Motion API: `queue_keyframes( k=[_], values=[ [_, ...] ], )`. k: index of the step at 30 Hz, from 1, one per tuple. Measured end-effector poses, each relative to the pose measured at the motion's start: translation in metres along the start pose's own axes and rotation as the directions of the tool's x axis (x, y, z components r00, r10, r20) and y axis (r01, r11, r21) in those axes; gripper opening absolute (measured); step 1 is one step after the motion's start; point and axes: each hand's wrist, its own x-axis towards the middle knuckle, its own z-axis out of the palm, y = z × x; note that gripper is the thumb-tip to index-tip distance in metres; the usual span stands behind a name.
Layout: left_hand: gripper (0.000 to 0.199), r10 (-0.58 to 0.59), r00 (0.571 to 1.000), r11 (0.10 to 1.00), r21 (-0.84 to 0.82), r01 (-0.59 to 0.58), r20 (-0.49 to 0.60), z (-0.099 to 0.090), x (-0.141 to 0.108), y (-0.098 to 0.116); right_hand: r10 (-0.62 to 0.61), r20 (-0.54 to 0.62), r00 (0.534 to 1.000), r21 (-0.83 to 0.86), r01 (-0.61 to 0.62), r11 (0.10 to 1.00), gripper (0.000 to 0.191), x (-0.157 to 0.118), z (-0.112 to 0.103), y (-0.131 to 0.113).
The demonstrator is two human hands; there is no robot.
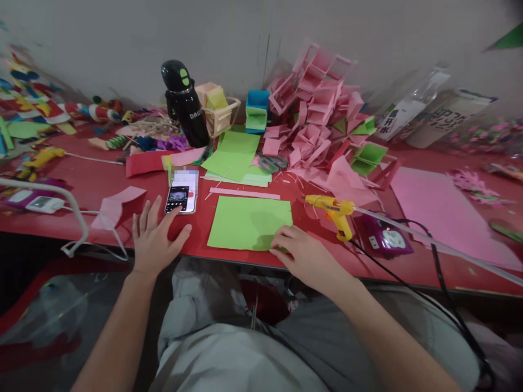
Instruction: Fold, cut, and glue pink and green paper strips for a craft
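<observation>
My left hand (pixel 157 239) has its fingers spread, with the index fingertip over the lower part of a lit phone (pixel 190 196) lying on the red table. A green paper sheet (pixel 247 220) lies flat near the table's front edge. At its lower right corner rests my right hand (pixel 300 250), fingers bent and close together; whether they pinch the sheet is hidden. Just beyond the sheet is a narrow pink strip (pixel 245 193). To the right a yellow glue gun (pixel 337 212) lies on the table.
Behind stand a black bottle (pixel 190 114) and a pile of pink paper frames (pixel 318 109). Scissors (pixel 273 163) lie in the middle. A purple power socket (pixel 386 234) with black cables is at the right, a white metal bar (pixel 73 201) at the left.
</observation>
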Motion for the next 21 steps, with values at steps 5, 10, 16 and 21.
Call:
queue_keyframes(
  k=[5,10,16,21],
  values=[
    [0.049,-0.008,1.000,1.000,-0.027,0.008,0.001,-0.0003,0.0001,0.0004,-0.011,-0.007,1.000,0.006,0.011,1.000,0.014,-0.0004,0.0008,0.0014],
    [0.052,-0.012,1.000,0.998,-0.062,0.012,0.003,0.0006,-0.0001,-0.0005,-0.015,-0.007,1.000,-0.006,0.015,1.000,0.014,0.0000,0.0006,0.0010],
    [0.057,-0.009,1.000,0.998,-0.070,0.008,-0.014,0.0032,-0.0004,-0.0034,-0.013,-0.011,1.000,-0.006,0.013,1.000,0.014,0.0002,0.0017,0.0014],
    [0.061,0.038,0.995,0.996,-0.079,-0.045,-0.093,0.0059,-0.0021,-0.0047,-0.013,-0.002,1.000,0.000,0.013,1.000,0.013,0.0002,0.0008,0.0012]
  ],
)
